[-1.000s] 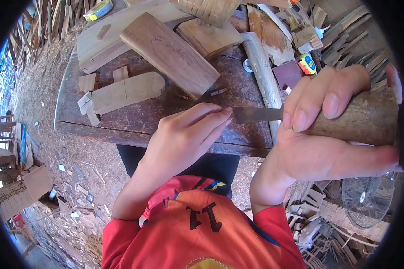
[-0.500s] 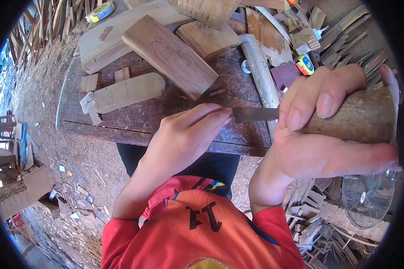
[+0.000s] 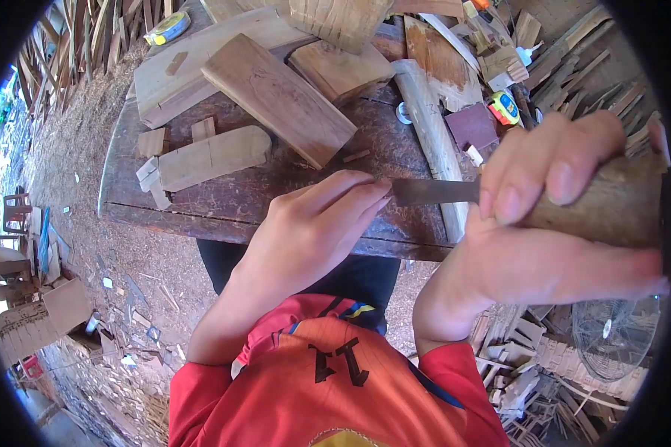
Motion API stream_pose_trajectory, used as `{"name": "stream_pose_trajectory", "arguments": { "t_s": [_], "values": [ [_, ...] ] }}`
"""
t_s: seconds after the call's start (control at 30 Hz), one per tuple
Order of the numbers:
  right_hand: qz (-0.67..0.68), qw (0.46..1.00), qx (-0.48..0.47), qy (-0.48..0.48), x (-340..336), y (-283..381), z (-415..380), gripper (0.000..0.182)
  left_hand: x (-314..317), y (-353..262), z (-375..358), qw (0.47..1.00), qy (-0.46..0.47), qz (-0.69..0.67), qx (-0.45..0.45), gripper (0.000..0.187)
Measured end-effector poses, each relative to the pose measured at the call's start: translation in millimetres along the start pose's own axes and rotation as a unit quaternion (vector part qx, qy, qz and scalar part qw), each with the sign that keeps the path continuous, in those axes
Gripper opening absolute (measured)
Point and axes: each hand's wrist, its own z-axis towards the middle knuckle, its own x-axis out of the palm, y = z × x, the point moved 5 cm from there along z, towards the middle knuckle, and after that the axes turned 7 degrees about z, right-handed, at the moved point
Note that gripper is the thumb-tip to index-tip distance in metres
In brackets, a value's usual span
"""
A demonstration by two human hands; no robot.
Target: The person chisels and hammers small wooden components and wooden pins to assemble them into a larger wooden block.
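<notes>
A flat dark metal blade [image 3: 436,191] runs level over the front of the worn wooden table [image 3: 194,216]. Its left end is pinched between the fingertips of my left hand [image 3: 313,223]. My right hand [image 3: 544,208] is close to the camera, its fingers wrapped round a thick round piece of wood [image 3: 611,205], from which the blade seems to come out; the joint is hidden by my fingers. Behind my left hand lie a thick brown board [image 3: 279,97] and a round-ended pale wooden piece [image 3: 216,158].
Two tape measures [image 3: 168,28] [image 3: 504,109] lie at the back left and back right. A long pale stick [image 3: 432,145] and a dark red square [image 3: 472,127] are on the table's right side. A fan [image 3: 611,335] stands at the lower right, among wood scraps.
My right hand has shifted slightly right and down with the round wood, and more of the blade shows. My left hand has hardly moved and still pinches the blade's end.
</notes>
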Motion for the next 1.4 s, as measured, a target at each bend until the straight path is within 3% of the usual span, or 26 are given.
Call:
{"name": "stream_pose_trajectory", "arguments": {
  "t_s": [0.2, 0.43, 0.67, 0.83, 1.07, 1.4],
  "values": [
    [-0.05, 0.995, 0.031, -0.077, 0, -19, -9, 0.093, 7, 5, -5, 1.0, 0.011, -0.001, -0.009, 0.015],
    [-0.021, 0.998, 0.049, -0.028, -9, 0, 4, 0.09, -2, -5, 5, 1.0, -0.018, 0.002, 0.01, 0.015],
    [-0.069, 0.995, 0.028, -0.073, -3, -35, -17, 0.086, 10, 7, -5, 1.0, 0.01, -0.005, -0.024, 0.014],
    [-0.107, 0.99, 0.024, -0.086, 14, -21, -9, 0.088, 2, 4, 3, 1.0, -0.01, -0.017, -0.021, 0.015],
    [-0.061, 0.995, 0.011, -0.079, -16, -12, -4, 0.089, 10, 11, -1, 0.999, 0.015, -0.008, -0.044, 0.016],
    [-0.062, 0.99, 0.041, -0.123, -8, -20, -8, 0.093, 10, 11, -1, 0.999, 0.01, -0.005, -0.039, 0.015]
  ]
}}
